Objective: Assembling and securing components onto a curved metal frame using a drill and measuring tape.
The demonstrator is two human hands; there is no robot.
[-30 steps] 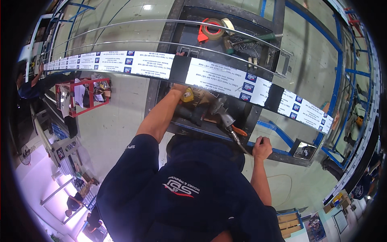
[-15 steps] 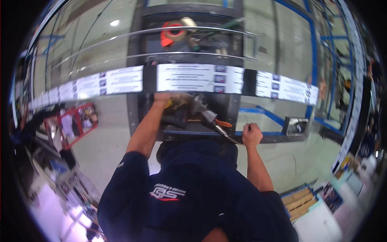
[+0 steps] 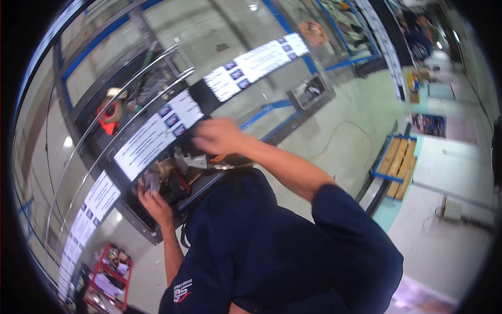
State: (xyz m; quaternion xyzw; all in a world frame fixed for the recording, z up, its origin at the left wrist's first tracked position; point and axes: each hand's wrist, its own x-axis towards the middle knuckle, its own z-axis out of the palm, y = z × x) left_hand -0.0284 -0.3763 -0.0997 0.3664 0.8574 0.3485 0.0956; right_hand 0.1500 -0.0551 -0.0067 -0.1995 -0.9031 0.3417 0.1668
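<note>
Nearest, the person's dark shirt (image 3: 272,235) leaned close over the near edge of the tabletop (image 3: 144,226), a dark metal frame with a recessed tray. In that tray lay a grey metal tool (image 3: 194,160), with an orange handle (image 3: 218,158) just to its right; the recess presumably kept such loose things from sliding off, and below the level of the work

The left hand (image 3: 153,203) was at the left of the tray, fingers partly bent beside a small grey piece (image 3: 152,181). It seemed to touch that piece, though whether it gripped it could not be told. The right hand (image 3: 218,137) was farther right, above the orange handle and near the strip's near edge; blur hid its fingertips, so how far it was open, and whether it held anything, could not be told

Just beyond the hands, the long white-wrapped strip (image 3: 151,141) ran from near left to far right across the frame, dark bands breaking its white face. It probably lay crosswise so that the frame bore its middle, leaving both ends overhanging; the wrapping likely guarded its surface

Farther off, two thin metal rods (image 3: 125,91) ran roughly alongside the strip, and beyond them sat a red tape dispenser (image 3: 108,118), perhaps parked within reach but out of the way
</note>
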